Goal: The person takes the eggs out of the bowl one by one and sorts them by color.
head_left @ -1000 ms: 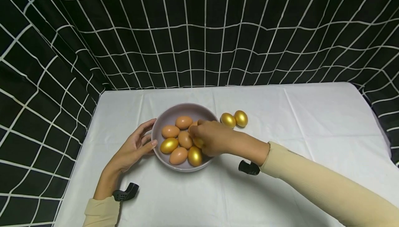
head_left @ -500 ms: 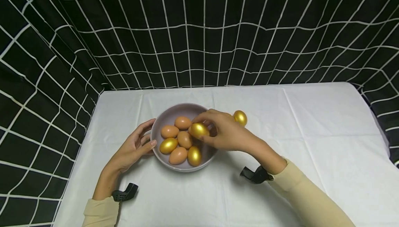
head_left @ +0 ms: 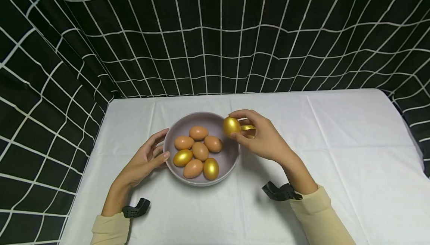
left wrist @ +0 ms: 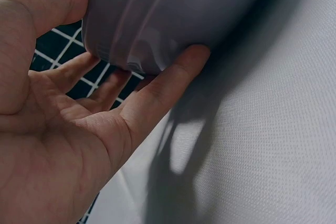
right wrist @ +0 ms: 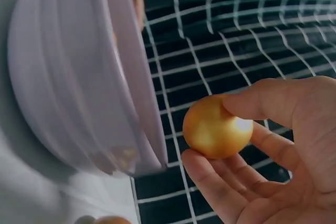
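A mauve bowl [head_left: 179, 125] on the white-covered table holds several brown eggs [head_left: 200, 151] and two golden eggs [head_left: 211, 168]. My left hand [head_left: 147, 157] rests against the bowl's left side, its extended fingers and thumb spread on the outer wall, as the left wrist view also shows. Over the bowl's right rim my right hand [head_left: 265, 135] pinches another golden egg [head_left: 231, 126] between thumb and fingertips. In the right wrist view, this egg is raised beside the rim. More gold [head_left: 248, 127] shows between the right hand's fingers, mostly hidden behind them.
White cloth covers the table [head_left: 319, 144]. Black curtain [head_left: 215, 43] with a white grid hangs behind it and on both sides. A black wrist camera [head_left: 280, 192] sticks out below the right wrist, and a similar camera [head_left: 137, 207] is on the left wrist.
My right hand has lifted a golden egg from among the eggs in the bowl and carried it up and right to the rim. My left hand and the bowl have stayed in place.
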{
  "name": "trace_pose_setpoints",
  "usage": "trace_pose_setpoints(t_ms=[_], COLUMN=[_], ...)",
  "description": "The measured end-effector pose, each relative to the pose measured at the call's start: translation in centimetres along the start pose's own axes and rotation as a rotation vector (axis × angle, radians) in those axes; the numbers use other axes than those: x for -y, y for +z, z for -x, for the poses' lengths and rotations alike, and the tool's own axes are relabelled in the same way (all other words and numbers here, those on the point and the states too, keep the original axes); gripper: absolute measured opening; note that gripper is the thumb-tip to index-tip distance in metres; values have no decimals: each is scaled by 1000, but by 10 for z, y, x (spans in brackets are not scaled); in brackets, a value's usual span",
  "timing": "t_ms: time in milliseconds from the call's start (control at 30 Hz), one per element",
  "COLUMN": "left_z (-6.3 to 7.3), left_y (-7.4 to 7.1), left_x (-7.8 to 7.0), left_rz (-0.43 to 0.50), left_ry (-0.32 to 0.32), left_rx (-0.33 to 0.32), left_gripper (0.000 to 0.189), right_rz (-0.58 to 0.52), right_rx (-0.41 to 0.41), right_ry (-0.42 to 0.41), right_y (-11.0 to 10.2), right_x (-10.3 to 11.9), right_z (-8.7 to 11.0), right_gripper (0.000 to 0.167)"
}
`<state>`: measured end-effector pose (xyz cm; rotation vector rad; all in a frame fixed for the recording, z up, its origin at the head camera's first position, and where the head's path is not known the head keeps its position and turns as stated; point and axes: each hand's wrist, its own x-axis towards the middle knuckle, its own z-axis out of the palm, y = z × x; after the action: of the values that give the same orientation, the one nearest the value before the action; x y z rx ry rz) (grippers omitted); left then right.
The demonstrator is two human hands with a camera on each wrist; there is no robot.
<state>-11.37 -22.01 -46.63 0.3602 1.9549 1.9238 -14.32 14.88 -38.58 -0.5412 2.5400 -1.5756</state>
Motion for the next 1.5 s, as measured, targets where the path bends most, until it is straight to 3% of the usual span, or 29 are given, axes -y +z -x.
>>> trace_pose_setpoints(t_ms=[333,1067,1500], left_z=[1,-2,1], left_y=[0,-1,0], left_x=[2,3,0], left_rz=[5,2,-20], left_ry=[1,8,6], left_rx=[-1,6,1], left_gripper=[74,74,74], right_rz=[-57,131,309], right_rx=[-124,-237,-222], right_ry=[21,130,182], right_y=[-21,-58,-65], right_x=[-15,-50,-70], right_z=[5,11,12], right_gripper=[44,46,47])
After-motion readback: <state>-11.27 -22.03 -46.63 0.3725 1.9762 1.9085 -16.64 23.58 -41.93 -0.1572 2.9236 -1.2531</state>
